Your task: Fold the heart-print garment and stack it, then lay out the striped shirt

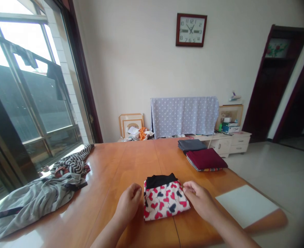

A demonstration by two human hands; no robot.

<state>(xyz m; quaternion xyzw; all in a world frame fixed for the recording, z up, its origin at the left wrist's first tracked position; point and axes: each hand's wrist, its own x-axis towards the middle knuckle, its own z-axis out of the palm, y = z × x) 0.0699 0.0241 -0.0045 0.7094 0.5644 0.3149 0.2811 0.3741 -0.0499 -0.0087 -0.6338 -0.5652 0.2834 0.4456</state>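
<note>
As a room with a large window (30, 86) is taken in from above a long wooden table (131, 162), a wall clock (191, 30) is seen high on the far wall, and a dotted cloth (184, 117) is seen draped beside a white cabinet (231, 144). On the table's left, a crumpled grey garment (33, 203) is heaped against a striped cloth (74, 162); toward the far right, a folded maroon garment (206, 159) is laid just beside a folded grey garment (191, 145). Near the table's close edge, a folded heart-print garment (164, 201) with a black waistband (160, 180) is laid flat between the hands. Its sides are lightly met by the loosely curled left hand (128, 203) and the relaxed right hand (199, 199); neither is seen clenched or grasping.
</note>
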